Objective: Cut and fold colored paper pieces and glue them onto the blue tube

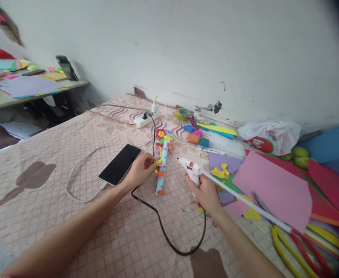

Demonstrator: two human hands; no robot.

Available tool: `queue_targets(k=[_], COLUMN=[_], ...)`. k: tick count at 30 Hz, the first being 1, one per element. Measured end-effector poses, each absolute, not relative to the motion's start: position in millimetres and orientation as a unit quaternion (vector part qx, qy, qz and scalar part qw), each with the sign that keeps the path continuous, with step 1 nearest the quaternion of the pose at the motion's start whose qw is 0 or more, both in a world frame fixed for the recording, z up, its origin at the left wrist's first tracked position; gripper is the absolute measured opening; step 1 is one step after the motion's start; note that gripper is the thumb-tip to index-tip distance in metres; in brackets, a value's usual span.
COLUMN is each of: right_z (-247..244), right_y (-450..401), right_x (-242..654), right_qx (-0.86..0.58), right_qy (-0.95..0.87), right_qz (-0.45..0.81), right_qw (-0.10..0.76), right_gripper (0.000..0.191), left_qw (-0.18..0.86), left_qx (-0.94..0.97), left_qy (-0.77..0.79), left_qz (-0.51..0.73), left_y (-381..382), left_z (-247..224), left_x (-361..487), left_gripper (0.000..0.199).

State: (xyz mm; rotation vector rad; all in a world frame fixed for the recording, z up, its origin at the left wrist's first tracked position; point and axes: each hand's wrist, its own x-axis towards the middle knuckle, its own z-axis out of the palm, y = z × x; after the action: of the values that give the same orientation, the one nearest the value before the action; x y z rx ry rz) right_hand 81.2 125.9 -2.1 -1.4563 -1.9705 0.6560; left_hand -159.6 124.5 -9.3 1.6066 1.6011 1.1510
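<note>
Blue strip point(164, 157) lies between the hands. Left hand point(141, 169) narrow, fingertips pinching a yellow piece point(159, 162) at the strip's edge. Right hand point(205, 192) closed around glue gun point(191, 168), nozzle clear of strip.

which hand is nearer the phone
Left. The left hand is just right of the phone; the right hand is farther right, holding the glue gun.

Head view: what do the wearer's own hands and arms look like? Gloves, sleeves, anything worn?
The left hand and right hand are both bare, without gloves; no ring, watch or bracelet can be made out. The left forearm and right forearm are uncovered over nearly all that shows. Whether sleeves begin at the frame edge can't be told.
</note>
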Motion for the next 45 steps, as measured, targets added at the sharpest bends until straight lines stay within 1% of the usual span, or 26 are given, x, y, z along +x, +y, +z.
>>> queue_targets(k=[3,5,9,12,14,16,20,24,26,28,30,33,36,37,39,42,45], right_z=[-0.3,-1.9,-9.0,-13.2,-14.1,-12.5,-3.9,0.7,-0.9,-3.7,-6.1,-7.0,-5.9,-5.6,-5.3,-5.3,-6.0], right_y=[145.4,155.8,161.2,153.8,145.1,133.8,106.6,83.5,74.7,66.9,59.7,50.9,45.8,44.8,43.4,40.8,36.3], right_x=[73.4,70.4,74.9,85.2,93.6,103.0,125.4,153.2,166.5,177.0,184.1,189.7,195.3,198.1,205.3,217.6,225.9], right_qx=[-0.566,-0.575,-0.571,-0.549,-0.541,-0.537,-0.522,-0.552,-0.571,-0.583,-0.588,-0.590,-0.597,-0.599,-0.599,-0.589,-0.575], right_qy=[-0.732,-0.729,-0.736,-0.738,-0.729,-0.715,-0.686,-0.620,-0.594,-0.585,-0.587,-0.596,-0.610,-0.614,-0.622,-0.648,-0.686], right_qz=[0.207,0.196,0.210,0.245,0.257,0.242,0.226,0.258,0.259,0.253,0.252,0.251,0.230,0.221,0.211,0.201,0.185], right_qw=[0.319,0.317,0.298,0.306,0.332,0.376,0.454,0.494,0.505,0.505,0.496,0.484,0.468,0.464,0.457,0.439,0.405], right_gripper=[0.033,0.031,0.029,0.031,0.035,0.035,0.025,0.020,0.016,0.014,0.018,0.024,0.026,0.026,0.021,0.012,0.008], left_qw=[0.297,0.290,0.275,0.275,0.275,0.268,0.231,0.171,0.166,0.164,0.160,0.171,0.196,0.203,0.208,0.247,0.278], left_qx=[0.600,0.598,0.594,0.587,0.581,0.579,0.596,0.637,0.656,0.669,0.681,0.709,0.740,0.749,0.756,0.769,0.786], left_qy=[0.604,0.611,0.622,0.629,0.635,0.638,0.626,0.591,0.578,0.567,0.550,0.524,0.489,0.477,0.464,0.439,0.425], left_qz=[0.432,0.431,0.430,0.429,0.429,0.431,0.446,0.464,0.456,0.451,0.456,0.441,0.418,0.414,0.411,0.393,0.353], left_y=[123.1,121.2,115.4,110.2,106.6,102.8,93.0,80.1,73.2,66.2,59.2,48.6,40.1,38.1,35.5,33.6,32.5], left_z=[-11.4,-12.6,-12.9,-11.5,-10.3,-8.7,-2.5,9.1,15.8,22.7,29.5,36.4,34.5,31.9,25.8,19.2,17.8], left_x=[-162.3,-164.7,-169.0,-171.5,-172.9,-174.1,-172.9,-163.4,-155.8,-146.4,-134.9,-113.6,-90.2,-82.7,-69.0,-51.6,-35.8], left_gripper=[0.017,0.018,0.021,0.024,0.026,0.026,0.022,0.014,0.011,0.009,0.008,0.015,0.022,0.019,0.003,0.006,0.014])
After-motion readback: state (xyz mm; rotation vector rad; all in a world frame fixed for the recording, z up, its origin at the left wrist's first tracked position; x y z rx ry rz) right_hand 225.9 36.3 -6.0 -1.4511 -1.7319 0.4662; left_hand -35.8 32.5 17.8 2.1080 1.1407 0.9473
